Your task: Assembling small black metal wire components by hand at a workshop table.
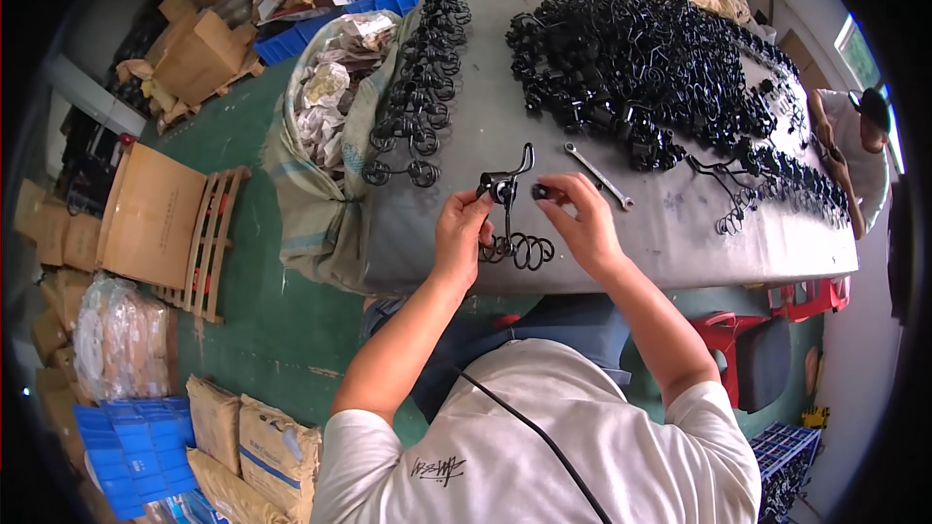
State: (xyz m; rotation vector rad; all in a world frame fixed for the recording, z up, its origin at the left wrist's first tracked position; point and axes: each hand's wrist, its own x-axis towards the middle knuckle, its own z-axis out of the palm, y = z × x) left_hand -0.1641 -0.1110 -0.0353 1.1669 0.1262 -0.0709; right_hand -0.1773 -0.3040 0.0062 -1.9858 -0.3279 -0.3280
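Head view. The left hand [462,233] grips a black wire hook [507,202] just below its clamp block, fingers closed on the stem, which stands roughly upright over the near edge of the grey table [680,233]; the coiled foot of the hook rests on the table between the two wrists. The right hand [582,223] pinches a small black knob [540,191] between thumb and forefinger, just beside the clamp and level with it (whether the knob already touches the clamp cannot be told).

To do this step well, it seems wise that the left hand keep the stem steady and the clamp's side face turned toward the right hand, so that the knob meets it squarely and not at a slant; a light pinch gives better feel than a hard one.

A spanner [599,175] lies on the table just beyond the right hand, within easy reach. A row of hooks [419,87] runs up the left of the table, and a large pile [641,58] covers its far side. A second person [854,155] works at the far right end.
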